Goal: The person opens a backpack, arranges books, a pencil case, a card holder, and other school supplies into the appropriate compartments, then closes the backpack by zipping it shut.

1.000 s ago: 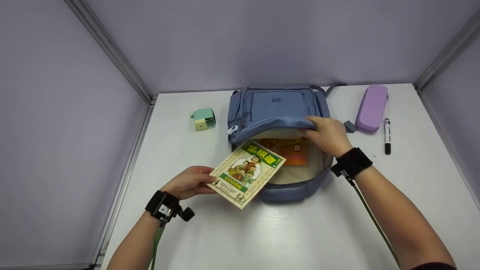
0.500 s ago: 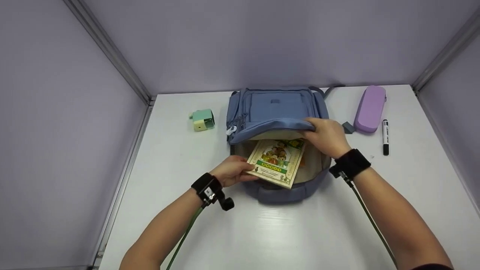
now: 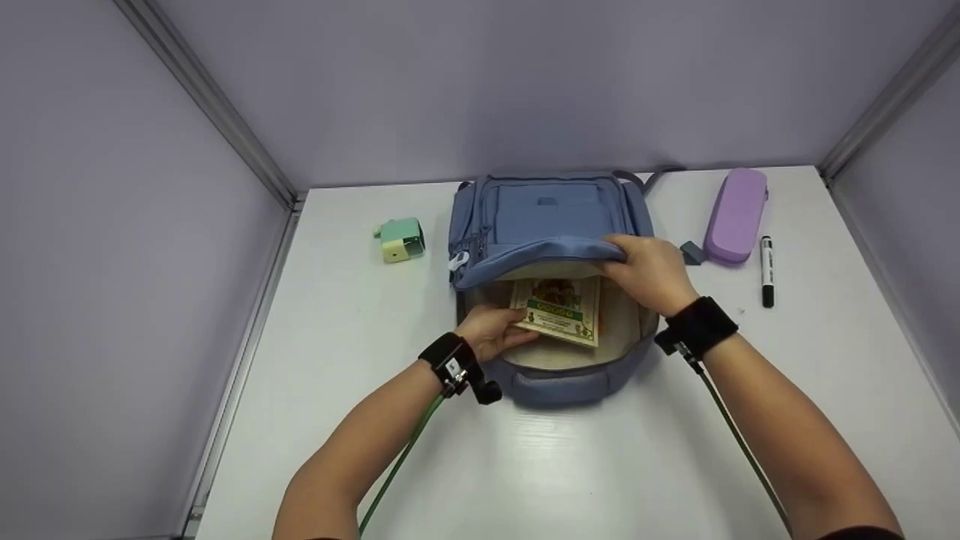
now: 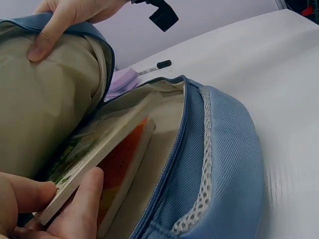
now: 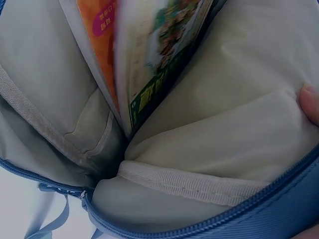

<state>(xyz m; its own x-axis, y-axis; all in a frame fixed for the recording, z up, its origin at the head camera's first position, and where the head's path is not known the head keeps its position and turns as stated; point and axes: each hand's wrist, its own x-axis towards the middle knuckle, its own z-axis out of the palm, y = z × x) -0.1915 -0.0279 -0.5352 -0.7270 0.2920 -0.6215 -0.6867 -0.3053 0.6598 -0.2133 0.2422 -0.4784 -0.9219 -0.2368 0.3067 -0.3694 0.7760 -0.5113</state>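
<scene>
A blue backpack [image 3: 551, 214] lies on the white table with its main compartment unzipped. My right hand [image 3: 651, 271] grips the upper edge of the opening and lifts the flap; in the left wrist view its thumb presses the beige lining. My left hand [image 3: 491, 330] pinches a cream and green book [image 3: 559, 319] by its lower left corner, thumb above and fingers beneath. Most of this book is inside the compartment, its top hidden under the flap. An orange book [image 4: 122, 159] lies beneath it in the bag, also visible in the right wrist view.
On the left stands a green and yellow pencil sharpener [image 3: 401, 240]. Right of the bag are a purple pencil case [image 3: 737, 217], a small dark grey block [image 3: 692, 253] and a black-capped marker [image 3: 766, 271]. Grey panels [image 3: 480, 82] border the table at the back and sides.
The left hand has carried the cream and green book rightward and up into the backpack, covering much of the orange book. The right hand keeps its hold on the flap.
</scene>
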